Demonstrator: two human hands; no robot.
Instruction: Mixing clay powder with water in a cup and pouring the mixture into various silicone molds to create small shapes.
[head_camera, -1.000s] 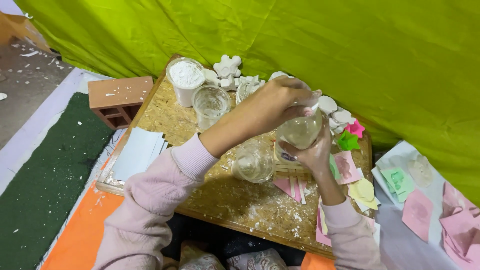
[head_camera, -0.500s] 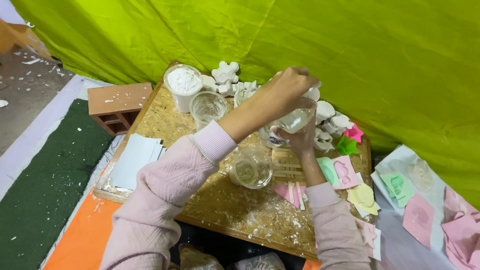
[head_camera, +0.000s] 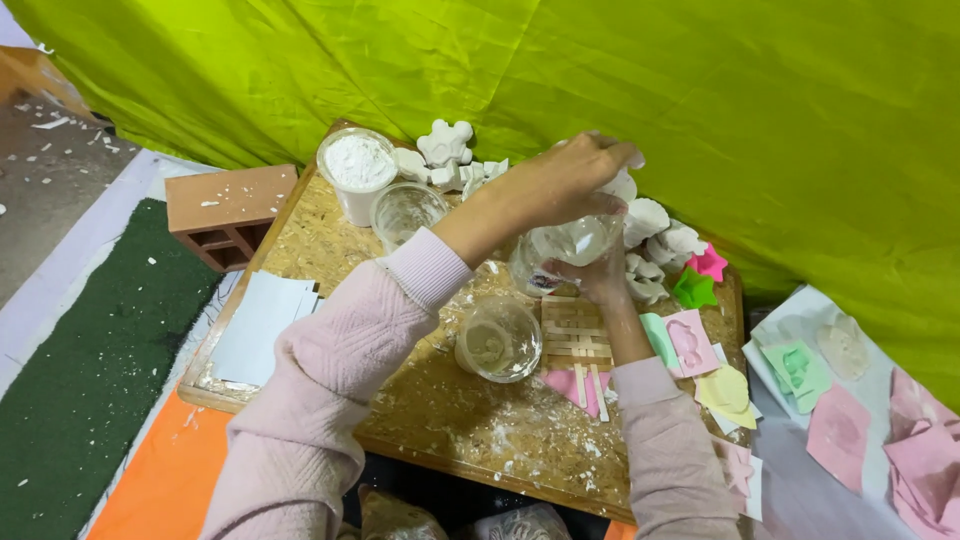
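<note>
My right hand (head_camera: 603, 278) holds a clear plastic container (head_camera: 572, 243) from below, lifted above the chipboard table (head_camera: 440, 420). My left hand (head_camera: 572, 178) reaches across and is clamped over the container's top. The container looks cloudy with white residue. What is under my left palm is hidden. A second clear cup (head_camera: 499, 340) stands on the board just below the hands, beside a small lattice of wooden sticks (head_camera: 576, 335).
A white cup of powder (head_camera: 357, 168) and an empty glass (head_camera: 405, 212) stand at the back left. White plaster casts (head_camera: 446, 145) line the back edge. Star moulds, pink (head_camera: 710, 262) and green (head_camera: 693, 290), and flat coloured moulds (head_camera: 692, 342) lie right. A brick (head_camera: 228, 208) and white sheets (head_camera: 258, 325) lie left.
Both hands have carried the clear container a little up and toward the far side of the board. The grip looks the same.
</note>
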